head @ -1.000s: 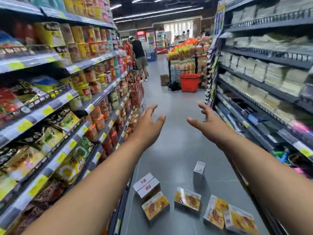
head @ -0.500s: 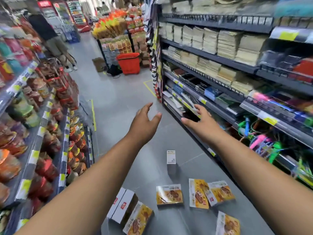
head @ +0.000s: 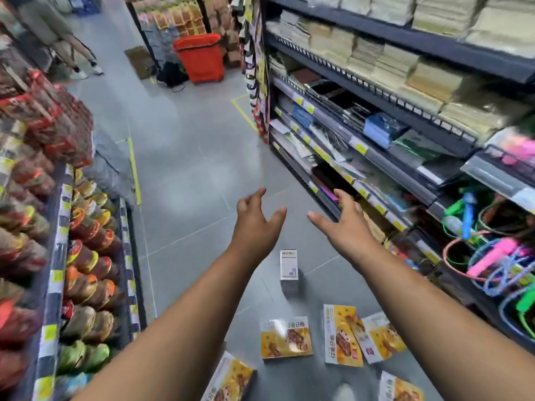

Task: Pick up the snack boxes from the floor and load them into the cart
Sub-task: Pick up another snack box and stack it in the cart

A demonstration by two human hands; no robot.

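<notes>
Both arms stretch forward over the grey floor (head: 185, 157) of a shop aisle, and both hands are empty with fingers spread: the left hand (head: 256, 224) and the right hand (head: 343, 224) hover side by side, thumbs pointing toward each other, a small gap between them, touching nothing. The snack boxes lie scattered on the floor near the person, below the forearms. One small white box (head: 289, 266) stands upright between the two arms, just beyond the others. Nearer, a yellow box (head: 286, 337) lies flat, and to its right two more yellow boxes (head: 362, 334) lie flat and overlap each other. Another yellow box (head: 231, 379) lies at the near edge beside the left forearm, and a further one (head: 401, 387) lies at the near edge under the right forearm. Shelves of packaged snacks (head: 37, 227) line the left side; shelves of stationery and coloured ropes (head: 405, 125) line the right. Far down the aisle stands a red basket (head: 199, 57), and a person's legs (head: 66, 50) show at the far left
</notes>
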